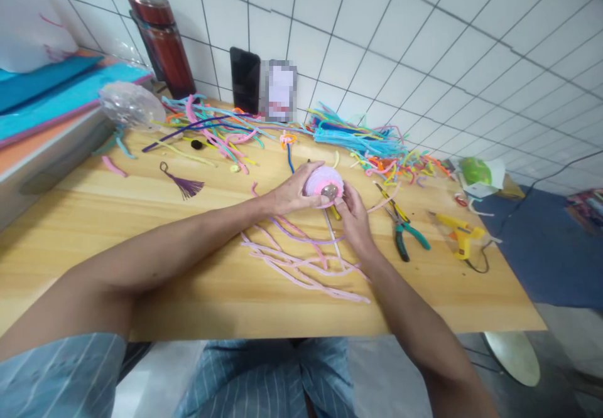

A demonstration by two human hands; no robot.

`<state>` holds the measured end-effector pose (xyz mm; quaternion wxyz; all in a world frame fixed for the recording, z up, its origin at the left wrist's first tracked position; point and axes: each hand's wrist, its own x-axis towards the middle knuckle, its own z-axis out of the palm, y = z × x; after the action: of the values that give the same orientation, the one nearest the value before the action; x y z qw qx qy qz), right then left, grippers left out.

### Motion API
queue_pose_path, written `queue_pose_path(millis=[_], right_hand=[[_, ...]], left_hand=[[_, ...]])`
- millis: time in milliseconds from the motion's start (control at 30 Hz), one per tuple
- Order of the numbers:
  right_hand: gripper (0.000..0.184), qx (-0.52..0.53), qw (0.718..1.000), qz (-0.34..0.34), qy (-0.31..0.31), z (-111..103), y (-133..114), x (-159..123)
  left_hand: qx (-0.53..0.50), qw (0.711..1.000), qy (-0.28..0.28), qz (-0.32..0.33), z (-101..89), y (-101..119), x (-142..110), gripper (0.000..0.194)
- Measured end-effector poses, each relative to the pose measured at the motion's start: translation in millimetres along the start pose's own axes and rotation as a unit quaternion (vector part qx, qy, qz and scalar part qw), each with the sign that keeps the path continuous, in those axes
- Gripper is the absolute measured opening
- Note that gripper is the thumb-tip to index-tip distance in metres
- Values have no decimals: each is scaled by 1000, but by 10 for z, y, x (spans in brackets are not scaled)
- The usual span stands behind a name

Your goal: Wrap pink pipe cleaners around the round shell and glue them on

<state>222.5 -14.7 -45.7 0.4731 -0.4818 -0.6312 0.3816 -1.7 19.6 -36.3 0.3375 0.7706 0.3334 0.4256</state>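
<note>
Between my two hands, above the middle of the table, is a round lilac and pink piece that looks wound from pipe cleaners, with a shiny, brownish round part at its centre. My left hand wraps round its left side, thumb along the lower edge. On the lower right, the fingers of my right hand press against its edge. Below lie loose pink and lilac pipe cleaners. Teal-handled pliers rest to the right of my right hand.
A yellow glue gun lies far right with its cord. Bundled blue pipe cleaners and a mixed heap line the wall. Behind stand a red thermos and two phones. A purple tassel lies left, near a box.
</note>
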Motion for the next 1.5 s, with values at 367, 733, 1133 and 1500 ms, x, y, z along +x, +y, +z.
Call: queue_pose_path(millis=[367,733,1133,1500], right_hand=[[65,-15,999,-28,-16,4,-34,-29],[81,-28,1000,-2,6,-28,-343,89],[69,-91,996,-7,-4,-23,-431,174],[52,-99,995,-19,24,53,-446,170]], left_hand=[[8,999,-45,8,-80,-9,-23,93],[8,999,-38,21,-59,-27,-14,95],[10,999,-38,29,-28,-37,1,96],[45,997,-54,24,-42,41,-22,90]])
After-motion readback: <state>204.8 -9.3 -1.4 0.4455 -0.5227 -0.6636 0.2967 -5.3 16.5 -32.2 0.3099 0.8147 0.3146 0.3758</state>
